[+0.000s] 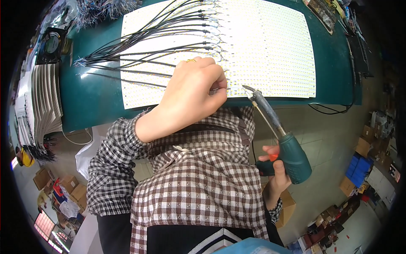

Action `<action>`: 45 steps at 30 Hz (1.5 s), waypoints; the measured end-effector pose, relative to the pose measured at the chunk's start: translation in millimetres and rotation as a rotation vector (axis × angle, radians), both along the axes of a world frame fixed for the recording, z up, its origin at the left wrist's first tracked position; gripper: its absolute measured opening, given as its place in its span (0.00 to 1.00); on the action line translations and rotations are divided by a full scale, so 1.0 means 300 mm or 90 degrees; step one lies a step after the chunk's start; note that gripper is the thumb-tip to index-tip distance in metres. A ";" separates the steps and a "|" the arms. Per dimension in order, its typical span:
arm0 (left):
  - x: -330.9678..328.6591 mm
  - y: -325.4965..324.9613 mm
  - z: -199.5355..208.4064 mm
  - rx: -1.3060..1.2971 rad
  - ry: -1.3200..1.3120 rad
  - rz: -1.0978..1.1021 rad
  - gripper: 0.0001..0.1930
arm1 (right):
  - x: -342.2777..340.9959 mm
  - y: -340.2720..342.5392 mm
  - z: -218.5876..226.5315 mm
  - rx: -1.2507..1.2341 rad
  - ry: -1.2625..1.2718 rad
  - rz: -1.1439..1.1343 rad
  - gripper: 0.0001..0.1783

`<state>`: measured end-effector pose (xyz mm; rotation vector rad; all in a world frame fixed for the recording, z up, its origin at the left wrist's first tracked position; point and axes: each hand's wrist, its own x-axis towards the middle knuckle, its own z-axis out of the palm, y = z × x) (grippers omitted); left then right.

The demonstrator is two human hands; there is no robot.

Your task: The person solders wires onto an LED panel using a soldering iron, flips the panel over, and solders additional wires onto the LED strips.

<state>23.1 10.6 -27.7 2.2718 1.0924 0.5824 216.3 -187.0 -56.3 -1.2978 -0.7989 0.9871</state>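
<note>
White LED circuit boards [275, 55], joined in one wide sheet dotted with small yellow chips, lie before me. Black cables [139, 53] cross their left half, with thin wire ends along the middle. My left hand [192, 86] is over the near edge, thumb and fingers pinched at the wire of the nearest cable; the hand itself hides most of the grip. My right hand [279, 173] grips a green soldering gun [296, 158] by its handle, a finger by the red trigger. Its dark tip [248, 88] points up and left, just right of my left fingertips.
A green table [93, 99] carries the boards. At its left stand a small black fan [51, 45] and a stack of more boards [40, 97]. Tinsel-like wire bundles [101, 12] lie at the back left. A black cord [330, 110] loops off the right edge.
</note>
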 end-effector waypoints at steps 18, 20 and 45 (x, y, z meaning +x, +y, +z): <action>0.003 0.010 0.013 -0.028 0.001 -0.011 0.03 | -0.015 0.006 0.016 -0.028 -0.002 0.038 0.17; 0.001 0.010 0.016 -0.030 0.001 -0.011 0.03 | -0.015 0.007 0.017 -0.033 -0.010 0.046 0.17; 0.000 0.009 0.022 -0.040 0.030 -0.022 0.04 | -0.022 0.010 0.014 -0.031 0.010 0.017 0.18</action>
